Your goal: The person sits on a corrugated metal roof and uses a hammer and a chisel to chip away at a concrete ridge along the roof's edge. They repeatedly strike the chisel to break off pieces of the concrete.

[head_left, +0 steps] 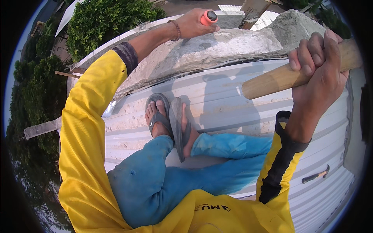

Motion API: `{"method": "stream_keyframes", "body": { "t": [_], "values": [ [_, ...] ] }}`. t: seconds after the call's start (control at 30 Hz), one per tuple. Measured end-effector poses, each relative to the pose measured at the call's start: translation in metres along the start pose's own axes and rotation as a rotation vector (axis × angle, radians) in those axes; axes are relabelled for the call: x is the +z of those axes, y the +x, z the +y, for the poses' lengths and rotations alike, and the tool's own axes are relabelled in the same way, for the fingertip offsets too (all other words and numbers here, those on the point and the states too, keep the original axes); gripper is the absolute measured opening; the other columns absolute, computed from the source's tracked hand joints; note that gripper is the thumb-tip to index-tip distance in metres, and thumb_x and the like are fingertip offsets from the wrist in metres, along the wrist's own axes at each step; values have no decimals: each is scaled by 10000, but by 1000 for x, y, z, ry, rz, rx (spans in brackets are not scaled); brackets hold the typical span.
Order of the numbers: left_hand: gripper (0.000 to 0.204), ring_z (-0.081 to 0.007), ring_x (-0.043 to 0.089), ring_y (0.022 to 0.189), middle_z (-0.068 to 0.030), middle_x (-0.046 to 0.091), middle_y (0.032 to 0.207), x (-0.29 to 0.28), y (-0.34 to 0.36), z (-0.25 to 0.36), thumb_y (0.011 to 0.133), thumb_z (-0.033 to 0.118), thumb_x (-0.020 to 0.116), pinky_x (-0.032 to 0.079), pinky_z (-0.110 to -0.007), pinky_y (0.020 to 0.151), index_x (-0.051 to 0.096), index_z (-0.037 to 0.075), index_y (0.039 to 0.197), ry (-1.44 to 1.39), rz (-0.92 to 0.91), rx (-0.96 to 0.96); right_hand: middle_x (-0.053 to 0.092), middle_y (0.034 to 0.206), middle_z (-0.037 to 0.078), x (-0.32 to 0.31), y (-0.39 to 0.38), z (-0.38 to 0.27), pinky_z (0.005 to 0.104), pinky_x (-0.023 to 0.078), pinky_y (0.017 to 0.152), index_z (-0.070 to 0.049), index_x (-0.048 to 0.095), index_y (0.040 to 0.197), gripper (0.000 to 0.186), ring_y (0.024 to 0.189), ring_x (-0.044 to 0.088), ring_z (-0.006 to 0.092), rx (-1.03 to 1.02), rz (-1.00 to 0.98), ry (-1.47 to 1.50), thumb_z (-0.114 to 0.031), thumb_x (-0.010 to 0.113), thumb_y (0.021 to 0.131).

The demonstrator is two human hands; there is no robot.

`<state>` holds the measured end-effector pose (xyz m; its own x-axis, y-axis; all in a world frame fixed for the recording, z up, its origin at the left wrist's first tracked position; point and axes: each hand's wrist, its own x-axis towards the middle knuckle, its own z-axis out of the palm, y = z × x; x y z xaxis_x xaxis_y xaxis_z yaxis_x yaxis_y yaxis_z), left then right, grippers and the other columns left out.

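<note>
My left hand [187, 25] is closed around a chisel-like tool with an orange grip and a dark round metal top [211, 16], held at the upper edge of a rough pale concrete ledge [241, 42]; its lower end is hidden. My right hand [316, 79] grips a thick wooden handle [266, 85], raised at the upper right with its bare rounded end pointing down and left; its other end runs out of view. My legs in blue trousers and my feet in grey flip-flops rest on the ribbed white metal roofing [217, 108] just below the ledge.
A small hammer [315, 175] lies on the roofing at lower right. A wall [355, 116] borders the right side. Leafy trees [97, 23] stand beyond the roof edge at upper left and left, with a grey beam [42, 128] jutting out there.
</note>
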<state>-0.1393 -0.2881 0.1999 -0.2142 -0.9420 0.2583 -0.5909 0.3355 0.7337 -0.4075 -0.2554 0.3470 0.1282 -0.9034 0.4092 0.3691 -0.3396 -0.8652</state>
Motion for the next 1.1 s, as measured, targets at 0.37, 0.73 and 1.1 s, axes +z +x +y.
{"method": "stream_keyframes", "body": {
  "t": [0.37, 0.73, 1.1],
  "values": [
    [293, -121, 481, 721, -7, 528, 766, 5, -6, -3, 896, 290, 739, 444, -306, 690, 554, 65, 863, 18, -5, 2, 391, 622, -37, -19, -76, 18, 218, 350, 358, -75, 473, 952, 224, 406, 355, 34, 510, 19, -102, -223, 640, 956],
    [249, -125, 496, 751, -12, 562, 801, 14, 1, -10, 895, 254, 724, 456, -303, 717, 577, 54, 922, -95, 8, 50, 437, 642, -26, 2, -45, 62, 260, 374, 417, -43, 479, 927, 155, 449, 401, 68, 732, -268, -237, -141, 598, 938],
    [353, -289, 610, 762, -136, 653, 826, 22, -11, -37, 795, 343, 769, 477, -385, 709, 612, 43, 895, 3, 23, -41, 320, 609, -33, -47, -7, -30, 231, 327, 431, -84, 469, 902, 133, 462, 324, 44, 141, 23, -8, -137, 533, 1005]
  ]
}}
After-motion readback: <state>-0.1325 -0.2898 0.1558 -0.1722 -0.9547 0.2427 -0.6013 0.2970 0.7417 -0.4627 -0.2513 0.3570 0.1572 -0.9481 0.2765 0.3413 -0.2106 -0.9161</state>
